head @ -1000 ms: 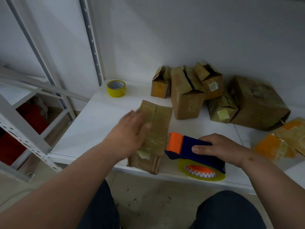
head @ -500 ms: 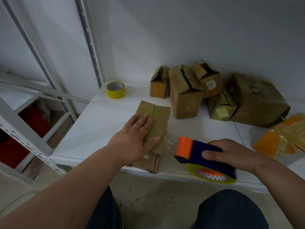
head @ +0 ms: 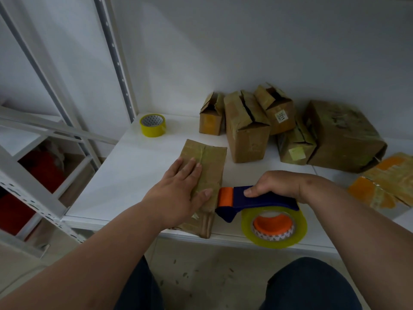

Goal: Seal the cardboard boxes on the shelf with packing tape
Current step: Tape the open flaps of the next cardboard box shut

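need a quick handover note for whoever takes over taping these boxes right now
Left hand: flat, fingers straight, pressing on the long brown cardboard box lying at the front edge of the white shelf.
Right hand: grips the blue and orange tape dispenser, its nose at that box's right side.
Done: tape runs along this box's top seam.
Left: several cardboard boxes at the back show open or gapped flaps. Spare yellow tape roll sits back left.

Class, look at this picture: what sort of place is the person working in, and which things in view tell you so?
Probably a storeroom or small packing area. Bare white metal shelving stands against a plain wall, worn cardboard boxes are clustered at the back, and the right hand grips a tape dispenser, with a spare tape roll nearby.
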{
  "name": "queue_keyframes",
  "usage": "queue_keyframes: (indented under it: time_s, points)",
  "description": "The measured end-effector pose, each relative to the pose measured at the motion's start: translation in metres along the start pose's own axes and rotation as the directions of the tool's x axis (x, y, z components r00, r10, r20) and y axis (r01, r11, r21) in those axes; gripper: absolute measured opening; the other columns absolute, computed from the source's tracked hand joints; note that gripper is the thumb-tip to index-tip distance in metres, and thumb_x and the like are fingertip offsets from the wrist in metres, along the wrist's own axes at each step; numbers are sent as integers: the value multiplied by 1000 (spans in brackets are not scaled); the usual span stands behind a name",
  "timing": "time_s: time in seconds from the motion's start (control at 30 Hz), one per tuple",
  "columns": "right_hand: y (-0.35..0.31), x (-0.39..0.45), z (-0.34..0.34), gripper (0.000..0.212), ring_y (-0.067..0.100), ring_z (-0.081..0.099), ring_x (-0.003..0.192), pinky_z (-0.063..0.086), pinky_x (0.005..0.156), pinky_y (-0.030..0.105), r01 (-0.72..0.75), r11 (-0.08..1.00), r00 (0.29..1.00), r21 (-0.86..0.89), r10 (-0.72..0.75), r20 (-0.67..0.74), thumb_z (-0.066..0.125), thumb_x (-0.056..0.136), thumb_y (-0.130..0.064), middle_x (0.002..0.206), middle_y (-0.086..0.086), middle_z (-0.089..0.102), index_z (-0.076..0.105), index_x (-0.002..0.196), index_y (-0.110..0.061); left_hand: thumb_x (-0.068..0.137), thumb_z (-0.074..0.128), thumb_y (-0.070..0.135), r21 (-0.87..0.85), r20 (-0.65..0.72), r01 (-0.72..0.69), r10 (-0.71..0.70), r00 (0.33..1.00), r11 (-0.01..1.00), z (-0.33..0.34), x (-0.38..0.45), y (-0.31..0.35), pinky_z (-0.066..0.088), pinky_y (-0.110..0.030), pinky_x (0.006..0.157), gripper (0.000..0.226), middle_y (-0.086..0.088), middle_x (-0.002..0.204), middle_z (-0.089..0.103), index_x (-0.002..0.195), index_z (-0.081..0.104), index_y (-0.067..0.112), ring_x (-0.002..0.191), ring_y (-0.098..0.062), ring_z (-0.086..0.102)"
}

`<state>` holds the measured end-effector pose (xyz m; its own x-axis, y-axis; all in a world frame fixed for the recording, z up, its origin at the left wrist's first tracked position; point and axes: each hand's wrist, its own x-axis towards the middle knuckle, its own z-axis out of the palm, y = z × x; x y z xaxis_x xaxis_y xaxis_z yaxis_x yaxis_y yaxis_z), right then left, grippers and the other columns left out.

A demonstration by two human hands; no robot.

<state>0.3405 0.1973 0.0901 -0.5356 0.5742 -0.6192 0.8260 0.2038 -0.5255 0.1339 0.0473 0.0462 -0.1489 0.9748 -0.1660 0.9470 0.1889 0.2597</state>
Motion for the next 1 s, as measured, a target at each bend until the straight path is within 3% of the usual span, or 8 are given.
queue_keyframes:
  time_s: [0.23, 0.43, 0.6, 0.73, 0.8, 0.87, 0.93, 1.0]
  points:
    - [18, 8, 9, 45, 24, 69, 81, 52, 82, 36, -94, 980, 995, 174, 84, 59, 74, 72, -51, 88, 9, 75, 76, 93, -12, 66, 15, 93, 0, 36, 61, -61, 997, 998, -10, -6, 12, 9, -44, 122, 112, 14, 162, -12, 156, -3, 28, 146, -11, -22]
    - [27, 4, 17, 42, 14, 64, 81, 48, 73, 24, -113, 993, 993, 13, 114, -34, 72, 74, -56, 89, 0, 68, 68, 90, -17, 67, 37, 93, 69, 24, 127, -129, 991, 990, -19, -3, 29, 18, -51, 119, 117, 10, 163, -4, 155, 8, 22, 149, -16, -12]
    - [38, -23, 4, 47, 17, 61, 58, 44, 61, 26, -17, 982, 964, 186, 66, -258, 67, 80, -54, 67, 5, 67, 68, 73, -8, 80, 54, 60, 109, 55, 85, -91, 994, 990, -23, -5, 31, 12, -56, 118, 91, 9, 163, -2, 154, 15, 22, 149, -15, -10]
    - [48, -46, -3, 47, 22, 65, 60, 47, 63, 30, 34, 976, 936, 213, 44, -349, 69, 77, -54, 69, 9, 71, 70, 74, -7, 88, 52, 39, 188, 44, 90, -100, 994, 978, -31, -11, 20, 10, -60, 117, 73, 10, 162, 1, 152, 19, 25, 150, -19, 0]
    - [52, -59, -4, 57, 28, 70, 66, 53, 68, 36, 56, 965, 932, 255, 41, -360, 72, 67, -62, 72, 10, 74, 72, 79, -6, 90, 51, 33, 214, 11, 67, -71, 997, 975, -33, -16, 13, 16, -54, 117, 68, 10, 162, 5, 151, 22, 29, 147, -21, 9]
    - [53, -69, -3, 80, 31, 72, 70, 55, 74, 42, 75, 950, 931, 304, 42, -362, 75, 43, -78, 74, 11, 75, 73, 82, -7, 93, 48, 29, 230, -26, 6, 0, 1000, 973, -32, -19, 4, 19, -46, 116, 64, 12, 161, 8, 151, 21, 34, 145, -20, 14]
    - [55, -74, -1, 99, 32, 72, 70, 56, 76, 44, 102, 930, 928, 353, 40, -372, 72, 20, -85, 77, 13, 75, 74, 84, -9, 93, 46, 23, 245, -71, -81, 101, 992, 966, -29, -22, -10, 24, -41, 107, 62, 13, 160, 12, 148, 24, 43, 143, -18, 19]
    - [56, -76, 0, 106, 33, 73, 72, 57, 82, 48, 133, 912, 922, 387, 30, -386, 72, 13, -85, 79, 13, 75, 75, 87, -9, 81, 51, 16, 295, -152, -169, 220, 963, 941, -28, -23, -24, 32, -43, 95, 70, 9, 152, 32, 140, 36, 50, 132, -24, 37]
